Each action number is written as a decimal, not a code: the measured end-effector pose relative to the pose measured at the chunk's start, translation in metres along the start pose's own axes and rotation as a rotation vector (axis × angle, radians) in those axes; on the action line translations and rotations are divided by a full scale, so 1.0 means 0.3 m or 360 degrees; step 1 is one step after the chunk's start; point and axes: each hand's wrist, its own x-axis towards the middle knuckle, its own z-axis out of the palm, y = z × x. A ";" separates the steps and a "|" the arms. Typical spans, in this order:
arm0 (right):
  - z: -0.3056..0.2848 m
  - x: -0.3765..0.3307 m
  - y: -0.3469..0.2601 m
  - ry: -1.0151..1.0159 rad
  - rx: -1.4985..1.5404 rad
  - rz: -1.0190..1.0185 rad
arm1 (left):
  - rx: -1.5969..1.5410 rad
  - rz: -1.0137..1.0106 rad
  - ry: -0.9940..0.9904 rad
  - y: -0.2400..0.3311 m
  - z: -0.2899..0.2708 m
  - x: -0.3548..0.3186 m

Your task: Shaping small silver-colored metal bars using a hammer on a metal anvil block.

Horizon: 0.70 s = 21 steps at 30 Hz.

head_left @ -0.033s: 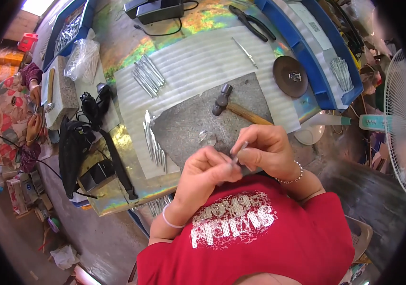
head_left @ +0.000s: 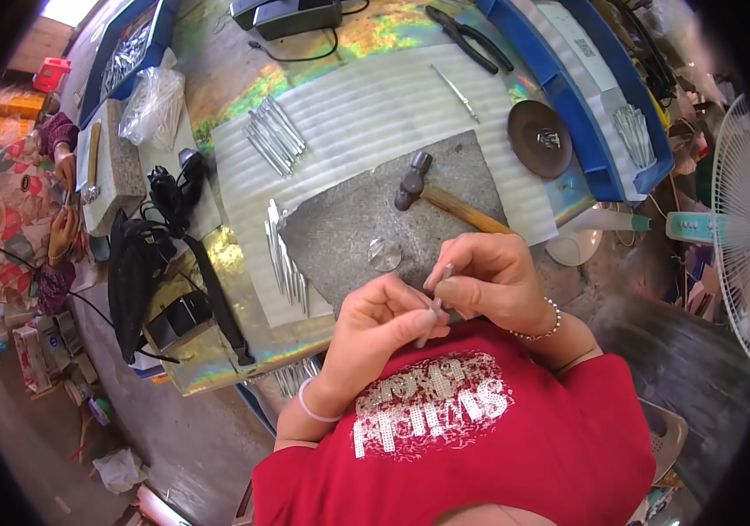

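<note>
Both my hands are close to my chest, over the near edge of a grey stone slab [head_left: 349, 228]. My left hand [head_left: 379, 324] and my right hand [head_left: 493, 280] pinch a thin silver metal rod [head_left: 442, 285] between their fingertips; it stands nearly upright. A hammer [head_left: 423, 184] with a wooden handle lies on the slab just beyond my right hand. A small round shiny disc [head_left: 384, 254] rests on the slab in front of my fingers. A row of similar metal rods [head_left: 285, 259] lies along the slab's left edge.
More rods [head_left: 274, 136] lie on the white ribbed mat [head_left: 366, 105]. Black pliers [head_left: 471, 39], a brown round disc [head_left: 540, 138] and a blue tray [head_left: 585, 96] sit at the back right. A black bag [head_left: 134, 280] is on the left, a fan [head_left: 743, 237] on the right. Another person [head_left: 15, 219] sits far left.
</note>
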 end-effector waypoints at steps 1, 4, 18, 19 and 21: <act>0.013 0.004 0.002 -0.0017 -0.0007 0.0051 | 0.0125 -0.0045 0.0066 0.010 0.012 -0.018; 0.023 0.004 0.011 -0.0027 0.0035 0.0213 | 0.0375 -0.0029 0.0154 0.033 0.042 -0.053; 0.059 0.048 0.052 0.0042 0.0120 0.0396 | 0.0232 -0.0146 -0.0017 0.040 0.006 -0.071; 0.061 0.050 0.055 0.0047 0.0112 0.0391 | 0.0229 -0.0145 -0.0018 0.041 0.003 -0.071; 0.064 0.055 0.060 0.0045 0.0107 0.0385 | 0.0239 -0.0160 -0.0019 0.043 -0.002 -0.070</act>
